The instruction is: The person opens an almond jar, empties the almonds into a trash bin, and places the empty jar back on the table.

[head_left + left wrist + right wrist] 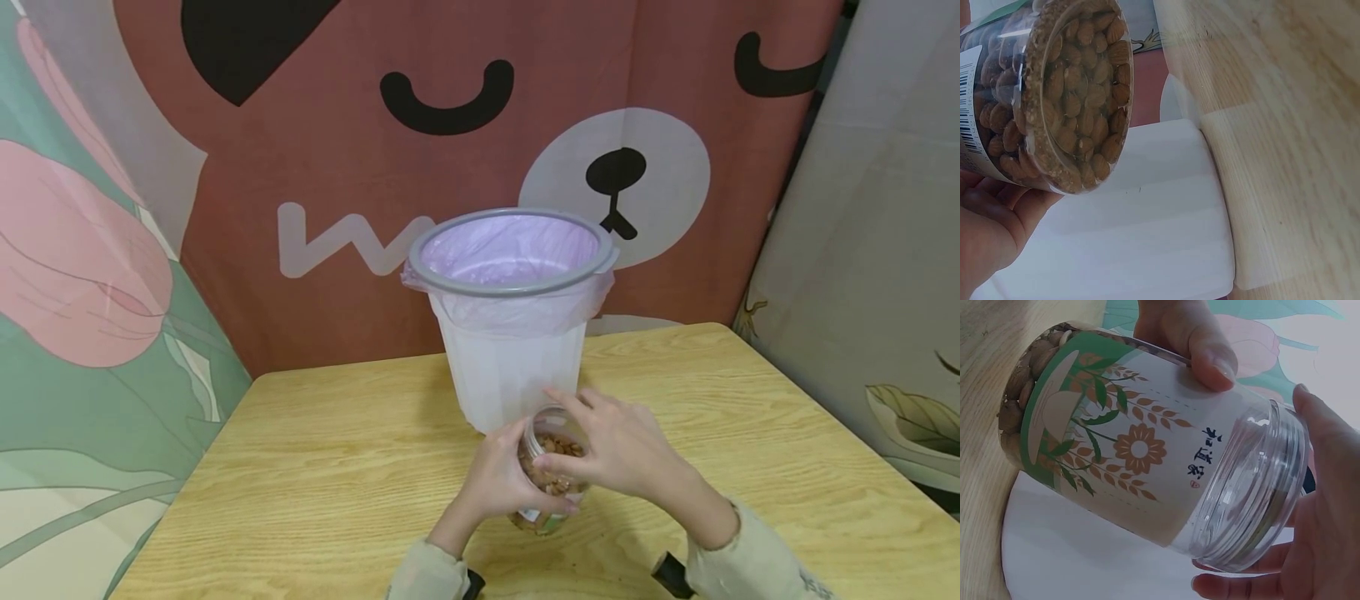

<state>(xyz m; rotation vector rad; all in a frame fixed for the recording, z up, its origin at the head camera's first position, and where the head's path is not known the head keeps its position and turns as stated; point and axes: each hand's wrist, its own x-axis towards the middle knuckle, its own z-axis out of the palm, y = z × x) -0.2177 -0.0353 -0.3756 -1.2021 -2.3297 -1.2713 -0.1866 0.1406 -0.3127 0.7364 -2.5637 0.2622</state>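
A clear plastic jar (551, 500) of almonds tilts over the table, held in my left hand (495, 479) around its side. Its base (1082, 100), packed with almonds, faces the left wrist camera, beside a barcode label. In the right wrist view, a printed label (1104, 431) with wheat and a flower covers the jar's side, below a transparent neck (1241, 494). My right hand (626, 442) spreads across the jar's mouth, thumb at one side of the rim and fingers (1247, 584) at the other. Almonds (558, 446) show between them in the head view.
Right behind the jar stands a white bin (517, 367) on the wooden table (337, 450). A purple plastic bag (517, 246) lines it under a grey ring (513, 292). Printed curtains (337, 167) surround the table at the back and sides.
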